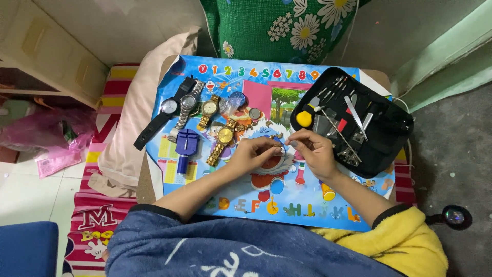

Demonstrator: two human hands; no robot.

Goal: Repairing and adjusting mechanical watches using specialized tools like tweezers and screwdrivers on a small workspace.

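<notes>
Black-strap watch (163, 112), silver watch (187, 105), gold watch (208, 109) in row near worktop (169, 72) far-left corner. Blue link tool (185, 146) below them. Second gold watch (223, 139) just left of left hand (254, 154). Left hand and right hand (313, 151) meet mid-worktop, fingertips pinched on small part (279, 149), too small to identify. Black tool case (353, 120) open at right edge.

Place: you sat in a home, on the floor of a lived-in room.
Floor: a striped cartoon mat (97, 220) lay under you.
Soft things: a green flowered cushion (277, 25) and a beige pillow (138, 113) were close.
Tabletop: a children's number-and-letter tabletop (230, 195) carried a black watch-tool case (389, 138).
</notes>
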